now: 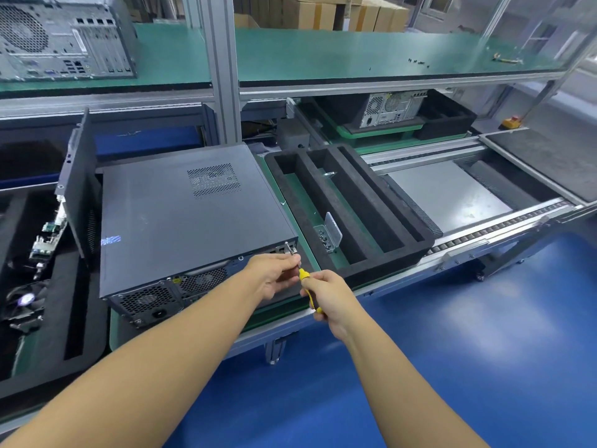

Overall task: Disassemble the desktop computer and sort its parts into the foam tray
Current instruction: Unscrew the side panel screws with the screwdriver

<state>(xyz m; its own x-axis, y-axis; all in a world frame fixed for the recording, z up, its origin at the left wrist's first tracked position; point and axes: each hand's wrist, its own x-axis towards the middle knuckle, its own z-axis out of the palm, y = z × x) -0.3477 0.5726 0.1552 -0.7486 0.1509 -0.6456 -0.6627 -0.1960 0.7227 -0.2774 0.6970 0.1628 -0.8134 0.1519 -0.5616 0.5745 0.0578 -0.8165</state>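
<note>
Step, as judged: rear case screw. Desktop computer (181, 221) centre frame, foam tray (381, 265) right of it. Right hand (326, 295) grips screwdriver (304, 275); left hand (274, 273) pinches its shaft (tip at rear corner). Next: seat tip squarely, turn.

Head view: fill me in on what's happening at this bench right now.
A person is working at the rear corner of the desktop computer, which lies on its side with its cover on. The right hand grips a yellow-handled screwdriver, and the left hand pinches its metal shaft with its fingers, steadying the tip at the case's top rear corner. Beside it, the foam tray holds a small clear box of screws.
</note>
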